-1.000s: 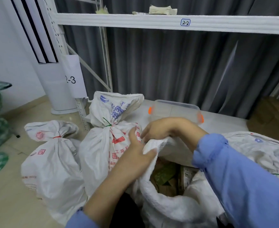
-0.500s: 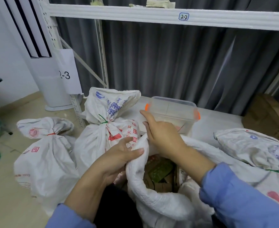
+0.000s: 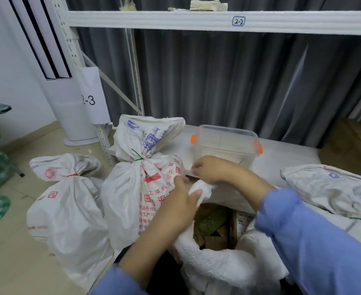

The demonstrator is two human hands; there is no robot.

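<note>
Gripping a bunched fold of the open sack's [image 3: 213,265] rolled rim, the left hand [image 3: 181,199] has thumb and fingers curled round white cloth that pokes out between them. The right hand [image 3: 212,170] sits just above and behind that fold, back turned to the camera, fingers bent down. Its tips are blurred, so whether they pinch the cloth cannot be told. The open sack stands against the front edge of the low shelf [image 3: 281,158], its near side cut off by the bottom of the view. Inside it only a green packet [image 3: 210,219] and brown card pieces show, and any print on them is too smeared to read. A blue sleeve [image 3: 315,241] covers the sack's right rim. Behind the hands a clear plastic box [image 3: 224,143] with orange clips stands on the shelf, its lower front hidden by the right hand. A tied sack [image 3: 130,194] leans at the shelf's left front corner, and another sack [image 3: 328,188] lies at the right, partly out of view.
</note>
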